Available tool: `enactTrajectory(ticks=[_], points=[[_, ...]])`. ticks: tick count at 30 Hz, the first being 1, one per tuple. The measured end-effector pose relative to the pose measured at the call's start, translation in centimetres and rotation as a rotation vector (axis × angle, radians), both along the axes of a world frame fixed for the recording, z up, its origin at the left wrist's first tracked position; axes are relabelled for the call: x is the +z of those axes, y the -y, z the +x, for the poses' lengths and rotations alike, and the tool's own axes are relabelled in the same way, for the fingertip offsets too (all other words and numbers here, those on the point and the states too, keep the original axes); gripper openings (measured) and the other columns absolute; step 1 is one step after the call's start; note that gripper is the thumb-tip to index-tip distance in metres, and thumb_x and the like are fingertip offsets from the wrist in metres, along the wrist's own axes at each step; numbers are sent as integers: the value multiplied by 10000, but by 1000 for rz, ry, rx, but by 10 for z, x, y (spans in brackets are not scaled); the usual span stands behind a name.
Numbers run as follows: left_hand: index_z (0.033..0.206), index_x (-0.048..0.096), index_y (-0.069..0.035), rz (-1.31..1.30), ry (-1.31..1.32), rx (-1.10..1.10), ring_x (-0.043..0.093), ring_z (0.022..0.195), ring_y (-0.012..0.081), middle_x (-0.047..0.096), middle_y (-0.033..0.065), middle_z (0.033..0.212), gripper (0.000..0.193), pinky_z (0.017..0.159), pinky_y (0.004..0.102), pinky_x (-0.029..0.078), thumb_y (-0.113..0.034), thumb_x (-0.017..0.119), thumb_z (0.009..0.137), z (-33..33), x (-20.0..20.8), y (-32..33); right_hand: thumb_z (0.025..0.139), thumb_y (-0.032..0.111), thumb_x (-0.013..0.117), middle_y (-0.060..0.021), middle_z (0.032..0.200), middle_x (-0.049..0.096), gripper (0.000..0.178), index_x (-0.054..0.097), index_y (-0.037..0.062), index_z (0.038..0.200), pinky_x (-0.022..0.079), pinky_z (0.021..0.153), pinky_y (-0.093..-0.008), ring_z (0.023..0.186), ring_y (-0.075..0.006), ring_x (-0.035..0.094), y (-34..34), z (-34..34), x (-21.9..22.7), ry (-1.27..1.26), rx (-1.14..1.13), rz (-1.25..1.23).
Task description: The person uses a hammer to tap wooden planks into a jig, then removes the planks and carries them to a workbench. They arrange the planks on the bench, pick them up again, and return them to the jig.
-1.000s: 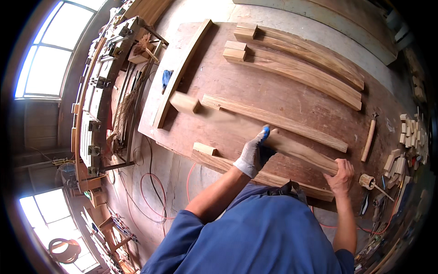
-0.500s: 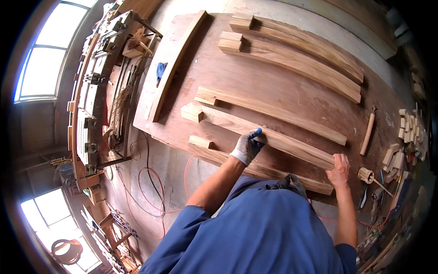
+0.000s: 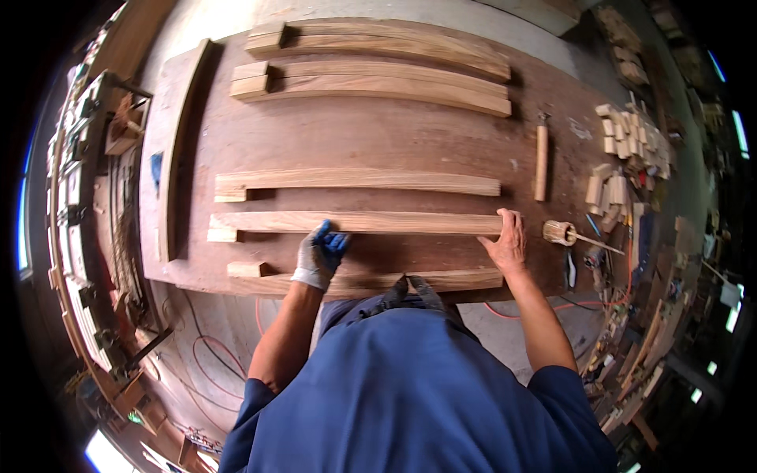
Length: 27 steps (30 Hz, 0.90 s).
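A long wooden beam (image 3: 402, 224) with a short block at its left end lies crosswise before me on the brown board-topped table (image 3: 378, 142). My left hand (image 3: 318, 256), in a grey glove with blue fingertips, has its partly curled fingers at the beam's near edge. My bare right hand (image 3: 509, 240) grips the right end, fingers over the end and thumb by the near edge. A similar beam (image 3: 371, 181) lies parallel just beyond. Nearest my body is another beam (image 3: 465, 278), partly hidden by my apron straps.
Paired beams (image 3: 378, 83) lie at the far side, and a single beam (image 3: 185, 150) stretches along the left edge near a blue object (image 3: 156, 169). To the right are a hammer (image 3: 542, 162), a round wooden pot with a stick (image 3: 558, 232) and stacked small blocks (image 3: 627, 134). Hoses (image 3: 213, 355) trail on the floor.
My view has turned, so the beams now run nearly level across it. The beam at my hands now lies flatter, its end block toward me. My left hand has shifted to its near edge.
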<state>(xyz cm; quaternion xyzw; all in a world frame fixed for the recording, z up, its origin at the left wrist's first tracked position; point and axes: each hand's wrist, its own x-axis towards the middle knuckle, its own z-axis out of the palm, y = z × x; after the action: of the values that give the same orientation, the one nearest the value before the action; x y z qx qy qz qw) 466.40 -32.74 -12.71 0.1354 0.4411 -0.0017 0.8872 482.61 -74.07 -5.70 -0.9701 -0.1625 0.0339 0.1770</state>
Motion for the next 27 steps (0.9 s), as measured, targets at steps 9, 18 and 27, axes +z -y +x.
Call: enactTrajectory(ticks=[9,18,27], points=[[867,626,-133,-78,192,-42,498,641,161,482,-21,681,220,673,321,498,-211,638,1073,-4,-3,-2,726,10,878,-190,1464,541,805,546,67,1458,516,1071,-484,1342,-430,550,7,-14,-18,33,128,22],[1113,695,-98,129,-277,-25,603,604,175,536,8,709,236,675,333,653,-309,748,1023,10,32,16,770,-26,757,-214,1485,540,740,560,52,1479,494,1111,-480,1353,-422,557,9,11,-14,-79,181,69],[1135,619,-87,169,-133,-7,663,796,182,626,42,995,139,787,347,650,-185,678,1057,-7,23,10,795,166,882,-89,1038,711,462,667,3,1171,572,816,-393,909,-214,682,-7,43,28,-801,33,156]])
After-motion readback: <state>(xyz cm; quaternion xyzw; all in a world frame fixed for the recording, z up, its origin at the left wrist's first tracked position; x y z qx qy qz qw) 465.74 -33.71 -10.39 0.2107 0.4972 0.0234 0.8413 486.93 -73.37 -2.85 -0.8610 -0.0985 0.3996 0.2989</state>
